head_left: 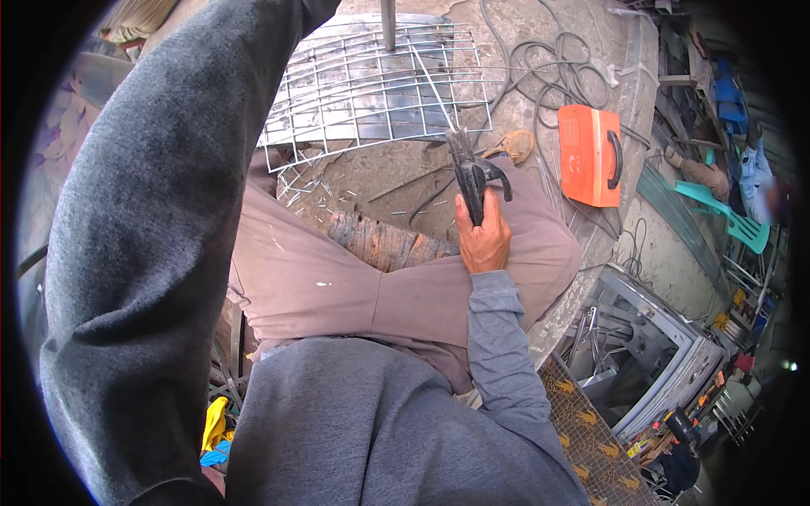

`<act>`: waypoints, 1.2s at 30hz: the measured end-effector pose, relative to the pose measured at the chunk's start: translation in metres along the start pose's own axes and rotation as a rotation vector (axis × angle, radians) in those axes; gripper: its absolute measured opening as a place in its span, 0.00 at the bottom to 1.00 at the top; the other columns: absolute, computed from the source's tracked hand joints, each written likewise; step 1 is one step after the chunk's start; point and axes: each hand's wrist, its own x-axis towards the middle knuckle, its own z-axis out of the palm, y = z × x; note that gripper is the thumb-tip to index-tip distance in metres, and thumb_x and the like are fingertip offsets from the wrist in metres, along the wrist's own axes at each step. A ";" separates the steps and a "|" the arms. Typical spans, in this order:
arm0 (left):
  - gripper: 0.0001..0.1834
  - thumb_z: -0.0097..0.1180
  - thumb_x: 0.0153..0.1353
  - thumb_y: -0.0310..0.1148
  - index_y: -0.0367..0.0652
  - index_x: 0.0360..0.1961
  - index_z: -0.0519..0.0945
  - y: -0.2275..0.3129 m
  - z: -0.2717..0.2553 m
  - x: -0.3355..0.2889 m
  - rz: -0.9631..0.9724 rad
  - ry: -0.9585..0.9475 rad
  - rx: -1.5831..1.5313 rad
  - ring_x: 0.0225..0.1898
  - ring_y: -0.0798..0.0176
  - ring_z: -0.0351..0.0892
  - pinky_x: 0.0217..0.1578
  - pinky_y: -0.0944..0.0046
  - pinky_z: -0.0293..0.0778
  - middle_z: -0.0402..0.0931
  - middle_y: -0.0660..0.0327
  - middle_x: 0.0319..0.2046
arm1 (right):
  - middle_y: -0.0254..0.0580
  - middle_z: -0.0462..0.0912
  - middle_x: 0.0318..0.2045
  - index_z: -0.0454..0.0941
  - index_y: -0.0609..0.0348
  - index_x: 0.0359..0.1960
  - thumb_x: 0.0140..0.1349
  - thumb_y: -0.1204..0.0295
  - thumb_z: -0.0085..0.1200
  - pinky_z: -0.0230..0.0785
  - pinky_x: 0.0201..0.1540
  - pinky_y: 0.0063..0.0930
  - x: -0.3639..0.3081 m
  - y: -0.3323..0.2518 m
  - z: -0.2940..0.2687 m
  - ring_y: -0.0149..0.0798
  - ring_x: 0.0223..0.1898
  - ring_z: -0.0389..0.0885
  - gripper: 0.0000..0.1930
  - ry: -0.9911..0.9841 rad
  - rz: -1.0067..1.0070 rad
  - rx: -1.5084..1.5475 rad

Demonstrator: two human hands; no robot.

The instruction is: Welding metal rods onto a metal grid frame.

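My right hand (483, 234) is closed round the black handle of a welding electrode holder (470, 173), above my right thigh. A thin pale electrode (433, 84) sits in its jaws and slants up and left over a metal wire grid (363, 93). The rod's far end is near a grey metal post (388, 24); whether they touch I cannot tell. Beneath the grid lies a bare metal sheet (333, 118). My left arm, in a grey sleeve (160, 211), stretches up the left side past the top edge, so the left hand is hidden.
An orange welding machine (588, 156) with a black handle stands at right, near coiled cable (548, 72). Short rod stubs (308, 184) litter the floor. A wooden block (388, 240) lies between my legs. A metal frame (650, 337), turquoise chair (726, 215) and another person (755, 181) are further right.
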 end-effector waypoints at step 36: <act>0.17 0.63 0.45 0.41 0.36 0.27 0.86 0.004 0.005 0.004 -0.113 0.021 0.008 0.24 0.52 0.83 0.28 0.53 0.79 0.82 0.48 0.22 | 0.58 0.83 0.37 0.74 0.67 0.53 0.67 0.61 0.63 0.76 0.37 0.45 0.001 0.000 0.001 0.59 0.35 0.84 0.22 -0.024 0.001 -0.007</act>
